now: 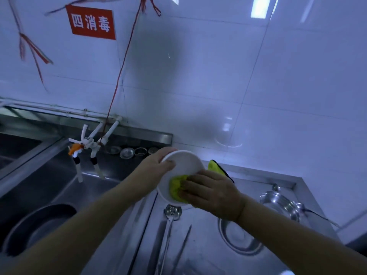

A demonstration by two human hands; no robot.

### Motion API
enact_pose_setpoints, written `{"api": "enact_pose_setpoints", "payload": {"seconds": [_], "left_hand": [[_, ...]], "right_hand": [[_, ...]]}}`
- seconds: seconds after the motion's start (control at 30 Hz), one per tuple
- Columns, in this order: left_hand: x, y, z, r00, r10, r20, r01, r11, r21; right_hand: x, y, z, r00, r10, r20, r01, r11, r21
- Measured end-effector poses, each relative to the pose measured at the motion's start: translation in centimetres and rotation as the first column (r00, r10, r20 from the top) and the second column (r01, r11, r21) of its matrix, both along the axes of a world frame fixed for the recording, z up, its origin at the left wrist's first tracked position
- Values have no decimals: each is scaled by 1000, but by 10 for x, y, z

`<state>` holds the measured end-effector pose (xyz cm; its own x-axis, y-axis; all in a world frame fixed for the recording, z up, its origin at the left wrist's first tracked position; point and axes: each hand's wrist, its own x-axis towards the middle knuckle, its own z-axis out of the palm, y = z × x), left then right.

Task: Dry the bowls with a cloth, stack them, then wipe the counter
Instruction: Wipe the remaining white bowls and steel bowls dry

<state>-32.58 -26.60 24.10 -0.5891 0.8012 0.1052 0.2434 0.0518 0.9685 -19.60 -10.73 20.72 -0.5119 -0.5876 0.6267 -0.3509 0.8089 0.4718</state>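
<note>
- Centrally, white bowl held up in the air, tilted, above the seam between sink and steel counter, in front of the white tiled wall.
- Left hand clamped on the bowl's upper left rim, thumb lying over the inner face, remaining fingers curled out of sight behind.
- Yellow-green cloth pressed into the bowl's lower inside; a loose corner with a dark edge sticking up just past the right rim.
- Right hand flat on the cloth, fingers close together and pushing it against the bowl.
- Directly below, a metal ladle lying on the counter, bowl end toward the wall.
- Further right, a steel bowl partly hidden under the right forearm, and a steel lid near the corner.
- Off to the left, a deep sink with white taps above and a dark pot inside.
- High on the wall, a red sign.
</note>
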Motion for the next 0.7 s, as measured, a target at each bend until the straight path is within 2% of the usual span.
{"api": "enact_pose_setpoints", "payload": {"seconds": [0.07, 0.2, 0.3, 0.37, 0.43, 0.5, 0.53, 0.6, 0.7], "left_hand": [[-5, 2, 5, 999, -30, -11, 30, 999, -18], [-2, 14, 3, 984, 173, -50, -166, 978, 128], [0, 19, -4, 976, 216, -30, -207, 961, 186], [-4, 15, -5, 989, 145, -41, -137, 979, 154], [-15, 7, 2, 993, -47, -107, 41, 997, -60], [-26, 0, 10, 973, -231, -12, 220, 942, -255], [-29, -2, 11, 969, -239, 56, 245, 930, -274], [-27, -1, 7, 980, -143, 137, 167, 968, -189], [-1, 5, -18, 976, 44, 215, -72, 990, 122]], "right_hand": [[-2, 1, 5, 1000, -1, -6, 0, 1000, -13], [-15, -38, -17, 970, -210, -123, 170, 947, -272], [-21, -58, -31, 958, -262, -120, 201, 906, -373], [-15, -47, -26, 971, -212, -108, 176, 946, -272], [-7, -27, -17, 993, -101, -65, 94, 989, -111], [-2, -12, -9, 1000, -30, 8, 31, 1000, -4], [-2, -9, -7, 999, -27, 28, 26, 1000, 11], [-2, -12, -9, 996, -84, 2, 85, 996, -8], [-6, -32, -14, 956, -264, -127, 237, 952, -196]]}}
